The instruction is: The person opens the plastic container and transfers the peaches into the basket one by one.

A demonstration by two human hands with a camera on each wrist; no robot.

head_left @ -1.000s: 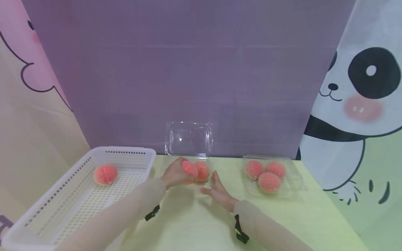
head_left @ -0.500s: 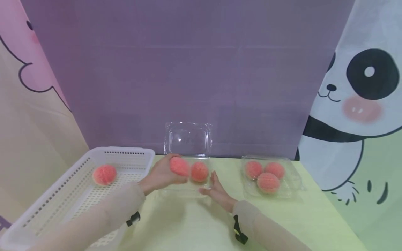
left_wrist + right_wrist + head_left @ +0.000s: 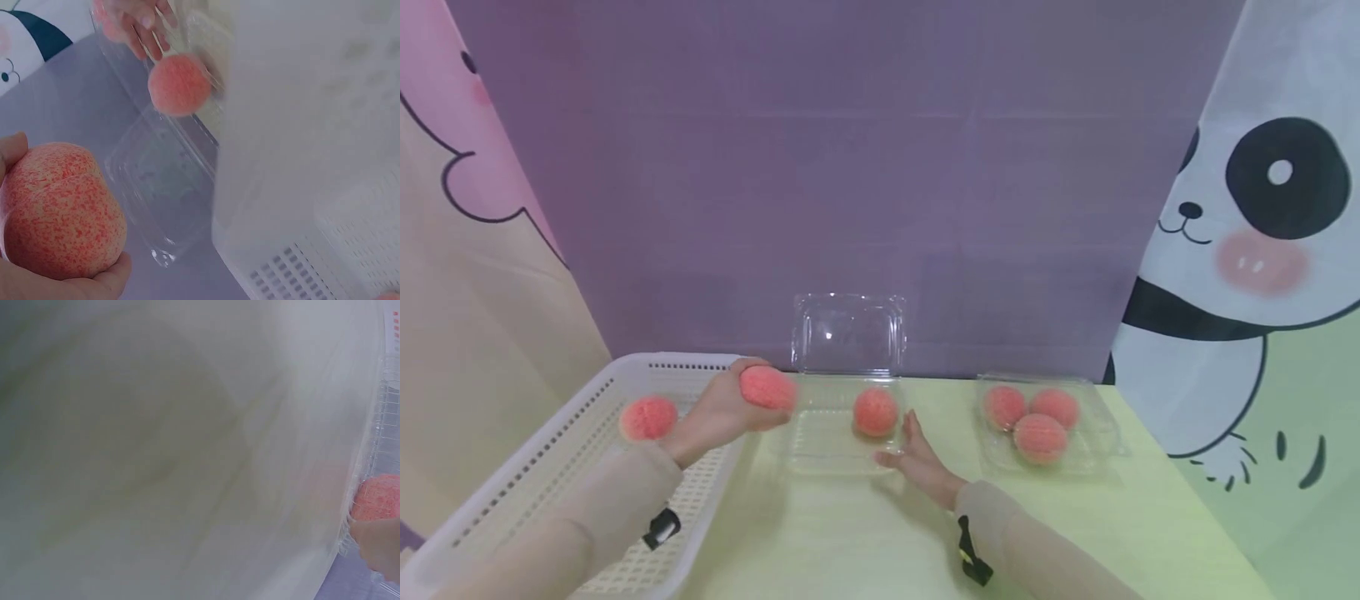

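My left hand (image 3: 718, 412) grips a pink-red peach (image 3: 767, 388) in the air, over the right rim of the white basket. Close up in the left wrist view, that peach (image 3: 62, 209) shows its crease, with fingers and thumb around it. A clear plastic clamshell box (image 3: 820, 446) stands open on the table, its lid (image 3: 850, 333) raised at the back. One peach (image 3: 876, 412) sits in its right half. My right hand (image 3: 922, 460) rests at the box's front right corner, fingers extended and apart from the thumb. The right wrist view mostly shows blurred pale tabletop.
Another peach (image 3: 649, 418) lies in the white perforated basket (image 3: 587, 500) at the left. To the right, a second clear box (image 3: 1093, 433) contains three peaches (image 3: 1041, 438). A purple backdrop (image 3: 880, 183) rises behind the pale yellow table (image 3: 850, 533).
My left hand has moved left with its peach, out of the middle box to the basket's rim. One peach stays in that box. My right hand has kept its place.
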